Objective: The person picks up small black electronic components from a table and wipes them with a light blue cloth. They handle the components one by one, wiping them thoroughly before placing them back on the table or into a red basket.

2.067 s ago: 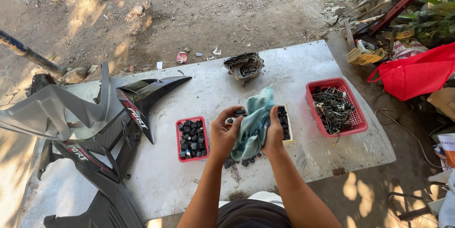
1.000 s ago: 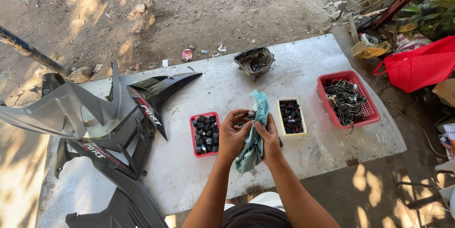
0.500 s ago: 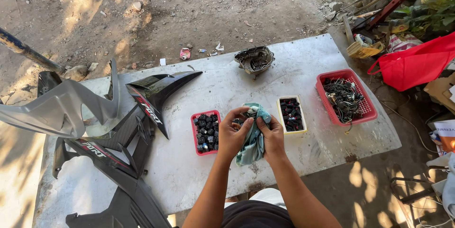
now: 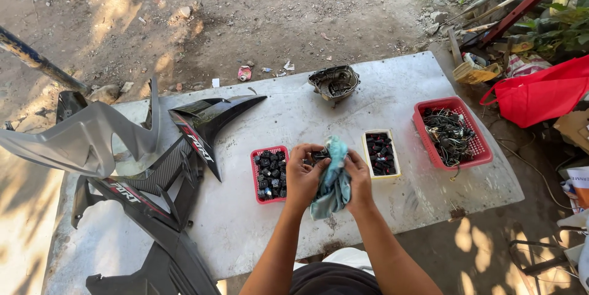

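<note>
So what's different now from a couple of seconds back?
Little has changed. Both hands, left hand and right hand, have drawn closer together around the blue-green cloth, which is now bunched up between them over a small dark part; earlier it hung looser. The small red basket, the cream tray, the large red basket and the fairing panels lie as before.

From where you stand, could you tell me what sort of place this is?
Probably an outdoor motorcycle repair spot: fairings lie on a white table set on bare dirt, beside baskets of small black parts and wiring.
</note>
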